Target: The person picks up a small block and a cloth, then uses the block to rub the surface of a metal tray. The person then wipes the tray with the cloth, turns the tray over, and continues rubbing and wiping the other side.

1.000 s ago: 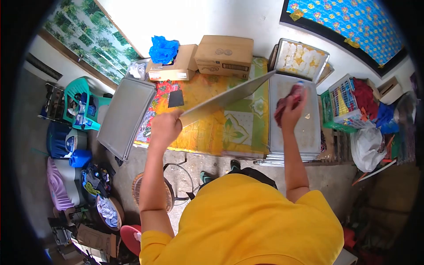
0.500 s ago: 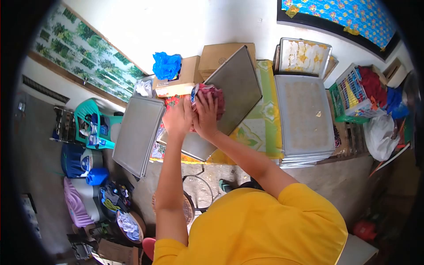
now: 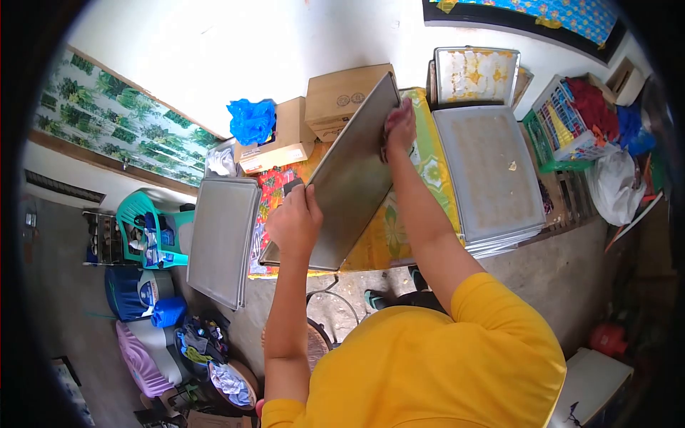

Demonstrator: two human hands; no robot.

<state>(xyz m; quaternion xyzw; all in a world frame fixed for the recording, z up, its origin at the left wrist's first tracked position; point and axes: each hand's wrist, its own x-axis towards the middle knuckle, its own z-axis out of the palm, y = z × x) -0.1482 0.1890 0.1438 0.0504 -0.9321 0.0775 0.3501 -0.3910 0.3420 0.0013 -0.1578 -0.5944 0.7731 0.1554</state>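
A grey metal baking tray [image 3: 349, 182] stands tilted over the table, its lower corner near the front edge. My left hand [image 3: 294, 220] is closed at the tray's left edge, fingers curled over the rim. A small dark flat piece [image 3: 292, 187] sticks up just beyond those fingers; what it is, I cannot tell. Against the right side of the tray, near its far corner, my right hand [image 3: 404, 134] is closed on a crumpled red cloth [image 3: 396, 120]. A floral tablecloth [image 3: 428, 164] in yellow and green lies under the tray.
To the right is a stack of trays [image 3: 489, 178], with a stained tray [image 3: 477, 75] upright behind it. More trays [image 3: 222, 235] lean at the left. Cardboard boxes [image 3: 342, 100] and a blue plastic bag [image 3: 251, 120] stand at the back. A green chair [image 3: 146, 228] is further left.
The tray has been tipped up more steeply. My left hand has moved from the cloth to the tray's left edge, while my right hand has carried the cloth to the far right side.
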